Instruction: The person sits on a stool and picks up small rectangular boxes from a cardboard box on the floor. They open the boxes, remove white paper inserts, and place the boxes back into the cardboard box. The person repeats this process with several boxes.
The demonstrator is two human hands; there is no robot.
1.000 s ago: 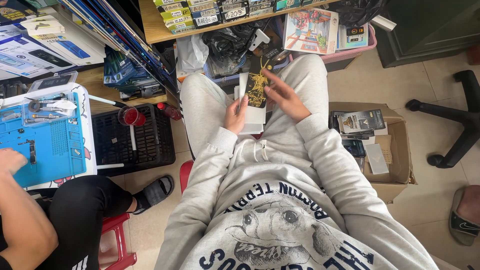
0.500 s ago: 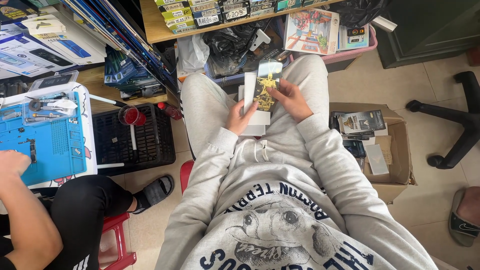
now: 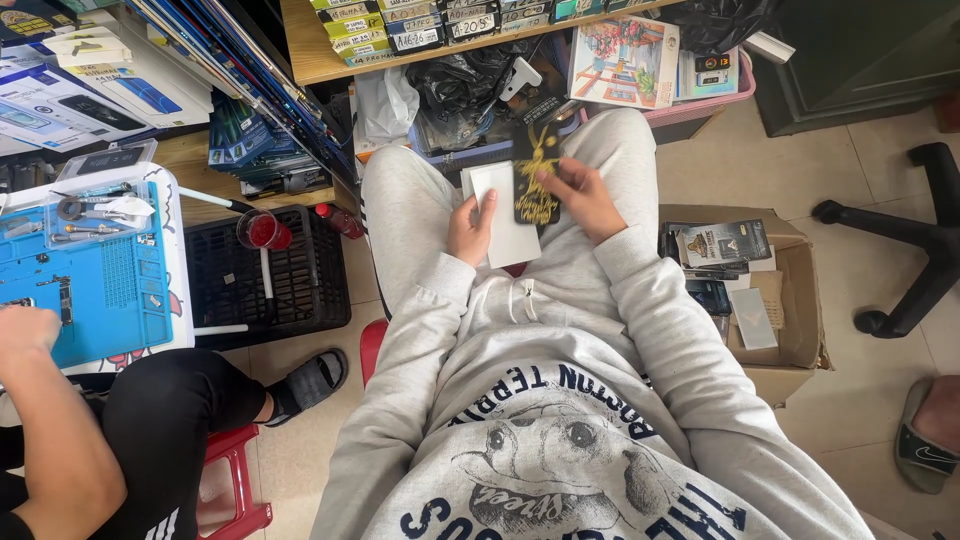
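Head view looks straight down on a seated person in a grey hooded sweatshirt (image 3: 560, 400) and grey trousers, both hands working over the lap.

Left hand (image 3: 470, 228): closed on a flat white rectangular box (image 3: 505, 215), thumb on its top face, fingers under its left edge. The box lies across the lap between the thighs, long axis running away from the body toward the shelf.

Right hand (image 3: 585, 197): closed on a flat black rectangular case with a gold figure printed on it (image 3: 536, 172), fingertips pinching its right edge. The case touches the box and overlaps the box's far right corner. Its long axis runs nearly parallel to that of the box, tilted slightly.

Relation: the two hands are apart, one on each item. The case lies ahead of and to the right of the box, so the right hand is the nearer hand to the case and the left hand the nearer to the box.

Surroundings:
- An open brown cardboard box (image 3: 790, 330) holding packaged items stands on the floor just beside the right thigh.
- A black slatted plastic crate (image 3: 300, 290) stands on the floor to the left, with a clear cup of red liquid (image 3: 262, 230) on it.
- A blue work mat with small tools (image 3: 90, 270) lies on the bench at far left, where another person's hand (image 3: 25, 330) rests.
- A wooden shelf (image 3: 330, 60) with stacked packages runs across the top.
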